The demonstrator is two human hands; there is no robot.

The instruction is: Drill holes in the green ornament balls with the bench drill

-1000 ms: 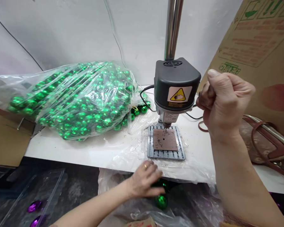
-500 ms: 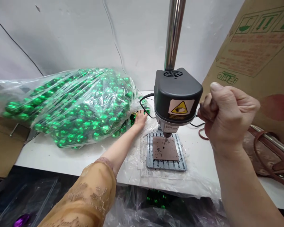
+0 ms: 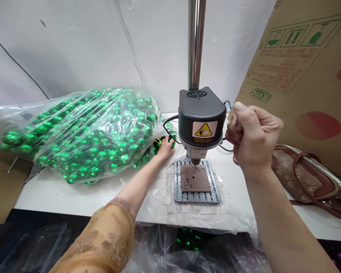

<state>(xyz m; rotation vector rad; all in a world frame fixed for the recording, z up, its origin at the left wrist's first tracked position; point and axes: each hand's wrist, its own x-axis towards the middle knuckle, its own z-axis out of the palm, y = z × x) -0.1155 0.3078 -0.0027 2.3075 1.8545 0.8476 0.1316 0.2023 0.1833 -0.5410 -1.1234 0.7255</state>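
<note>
My left hand reaches across the white surface, palm down with the fingers slightly spread, at the right end of a clear plastic bag. The bag lies on its side, full of shiny green balls. A few balls sit right by my fingertips; whether I am pinching one, I cannot tell. A tan, sheer sleeve covers that arm to below the elbow.

My right hand is raised in a tight fist, thumb on top, just beside the black drill. Whatever the fist may hold is hidden.

The drill is mounted on an upright metal pole and bears a yellow warning label. Under its bit, a brown square pad with a small dark hole lies on the grooved metal base, dark crumbs scattered over both.

On the right, a patterned purse rests before a large carton. Below the front edge, more green balls show among crumpled plastic.
</note>
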